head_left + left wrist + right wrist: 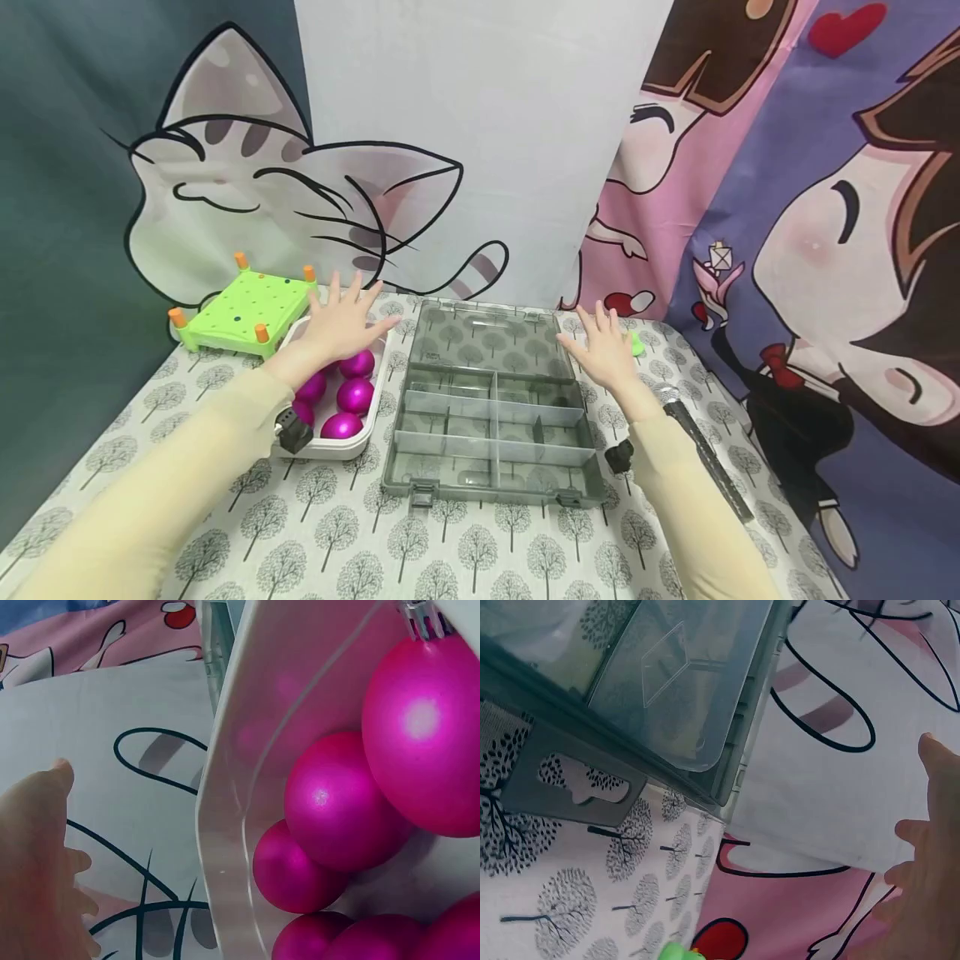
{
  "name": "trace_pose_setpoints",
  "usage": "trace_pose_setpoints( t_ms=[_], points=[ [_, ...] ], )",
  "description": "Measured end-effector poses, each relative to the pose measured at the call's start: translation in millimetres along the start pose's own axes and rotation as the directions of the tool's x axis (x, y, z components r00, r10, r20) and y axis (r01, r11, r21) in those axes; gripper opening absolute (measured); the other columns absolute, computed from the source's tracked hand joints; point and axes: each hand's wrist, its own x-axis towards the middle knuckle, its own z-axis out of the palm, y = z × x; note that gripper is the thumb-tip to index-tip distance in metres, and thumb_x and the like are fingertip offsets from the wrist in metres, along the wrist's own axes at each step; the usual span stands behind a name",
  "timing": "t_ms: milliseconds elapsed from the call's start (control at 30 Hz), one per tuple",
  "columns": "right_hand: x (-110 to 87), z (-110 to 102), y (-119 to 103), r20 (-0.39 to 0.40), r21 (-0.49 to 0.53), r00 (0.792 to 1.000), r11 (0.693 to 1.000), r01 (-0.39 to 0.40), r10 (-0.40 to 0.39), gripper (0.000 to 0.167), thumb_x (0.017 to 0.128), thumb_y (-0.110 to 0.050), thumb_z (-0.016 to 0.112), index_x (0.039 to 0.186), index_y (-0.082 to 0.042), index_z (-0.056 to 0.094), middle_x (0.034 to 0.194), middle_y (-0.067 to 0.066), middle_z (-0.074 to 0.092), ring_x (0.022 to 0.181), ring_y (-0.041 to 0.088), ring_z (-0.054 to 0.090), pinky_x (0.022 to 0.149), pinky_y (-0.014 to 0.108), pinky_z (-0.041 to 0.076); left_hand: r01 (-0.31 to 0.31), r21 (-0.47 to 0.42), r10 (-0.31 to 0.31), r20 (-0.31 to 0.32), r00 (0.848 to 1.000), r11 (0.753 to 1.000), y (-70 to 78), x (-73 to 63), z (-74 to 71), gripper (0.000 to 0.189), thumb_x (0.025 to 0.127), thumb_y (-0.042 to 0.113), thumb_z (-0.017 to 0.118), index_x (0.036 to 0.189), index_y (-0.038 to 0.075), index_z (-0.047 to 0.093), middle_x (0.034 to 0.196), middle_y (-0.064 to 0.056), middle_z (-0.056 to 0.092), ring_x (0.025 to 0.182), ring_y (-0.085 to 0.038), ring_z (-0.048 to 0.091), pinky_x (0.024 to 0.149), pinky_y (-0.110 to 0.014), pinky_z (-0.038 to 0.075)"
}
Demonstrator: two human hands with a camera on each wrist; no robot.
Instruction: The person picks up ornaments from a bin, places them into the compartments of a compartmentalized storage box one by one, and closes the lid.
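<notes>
My left hand (341, 325) has its fingers spread above a white plastic tub (378, 392) and holds nothing. Inside the tub are several shiny magenta Christmas baubles (355, 396); the left wrist view shows a silver cap on one bauble (424, 727). My right hand (606, 350), fingers also spread, hovers by the right edge of a grey see-through compartment box (495, 442). The box's lid (491, 340) lies open toward the back. Dividers split the box into several compartments, and I see nothing in them. In the right wrist view the hand (922, 877) is apart from the box.
A lime-green pegged stand (247, 312) with orange leg ends sits at the back left. On the right lies a dark tube-like object (708, 454) with a clear end. A small bright green item (636, 343) is partly hidden behind my right hand. Tree-patterned cloth (480, 550) covers the table.
</notes>
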Motion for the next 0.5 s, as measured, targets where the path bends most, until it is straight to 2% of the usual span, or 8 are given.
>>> trace_pose_setpoints(
  t_ms=[100, 233, 300, 400, 500],
  points=[
    [-0.3, 0.6, 8.8, -0.022, 0.114, 0.999, 0.993, 0.038, -0.036, 0.076, 0.098, -0.051, 0.047, 0.156, -0.011, 0.02, 0.163, 0.023, 0.004, 0.149, 0.045, -0.001, 0.115, 0.072, 0.006, 0.002, -0.051, -0.002, -0.017, 1.0, 0.999, -1.3, 1.5, -0.6, 0.075, 0.099, 0.056, 0.037, 0.155, 0.009, 0.023, 0.162, -0.025, 0.006, 0.146, -0.051, -0.006, 0.111, -0.075, -0.005],
    [-2.3, 2.7, 24.3, -0.043, 0.292, 0.996, 0.953, 0.082, -0.072, 0.076, 0.099, -0.043, 0.051, 0.157, -0.01, 0.015, 0.163, 0.022, 0.001, 0.15, 0.043, 0.001, 0.118, 0.067, 0.007, -0.032, -0.159, 0.019, -0.079, 0.997, 0.987, -5.3, 5.3, -0.5, 0.067, 0.101, 0.046, 0.042, 0.149, 0.0, 0.033, 0.157, -0.029, 0.023, 0.145, -0.05, 0.017, 0.115, -0.069, 0.014],
    [-4.8, 3.2, 31.1, -0.045, 0.378, 0.996, 0.922, 0.087, -0.075, 0.077, 0.099, -0.041, 0.052, 0.157, -0.01, 0.013, 0.164, 0.019, 0.001, 0.15, 0.042, 0.003, 0.118, 0.066, 0.007, -0.059, -0.206, 0.04, -0.096, 0.995, 0.977, -9.0, 7.7, -0.2, 0.063, 0.101, 0.04, 0.046, 0.145, -0.004, 0.038, 0.151, -0.03, 0.033, 0.14, -0.049, 0.03, 0.114, -0.065, 0.025],
    [-9.7, 4.2, 39.8, -0.03, 0.506, 0.998, 0.86, 0.066, -0.059, 0.077, 0.099, -0.037, 0.054, 0.157, -0.01, 0.013, 0.164, 0.018, 0.006, 0.15, 0.04, 0.01, 0.119, 0.062, 0.012, -0.101, -0.277, 0.081, -0.083, 0.993, 0.955, -16.1, 10.1, 0.0, 0.056, 0.099, 0.031, 0.052, 0.139, -0.007, 0.044, 0.142, -0.031, 0.044, 0.131, -0.047, 0.043, 0.11, -0.06, 0.035],
    [-14.2, 7.5, 48.7, 0.014, 0.624, 0.999, 0.781, 0.018, -0.034, 0.073, 0.099, -0.028, 0.056, 0.156, -0.004, 0.015, 0.162, 0.022, 0.015, 0.148, 0.041, 0.018, 0.12, 0.058, 0.019, -0.135, -0.351, 0.123, -0.056, 0.991, 0.927, -24.0, 12.0, -0.2, 0.047, 0.097, 0.023, 0.056, 0.132, -0.009, 0.05, 0.133, -0.032, 0.052, 0.123, -0.045, 0.05, 0.106, -0.057, 0.041]
  ],
)
